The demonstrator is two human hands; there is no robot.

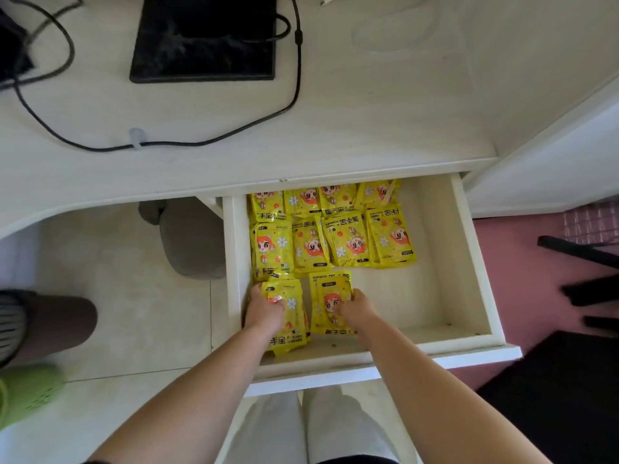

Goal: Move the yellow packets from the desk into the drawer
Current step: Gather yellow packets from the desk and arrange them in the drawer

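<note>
The white drawer stands pulled out below the desk top. Several yellow hand-warmer packets lie in rows across its back half. My left hand grips a small stack of yellow packets at the front left of the drawer. My right hand presses down on another stack of packets just to the right of it. Both stacks rest on the drawer floor. No yellow packet shows on the desk top.
A black flat device and black cables lie on the desk. A grey bin stands under the desk, left of the drawer. Another person's leg and green shoe are at the left. Dark chair legs stand at the right.
</note>
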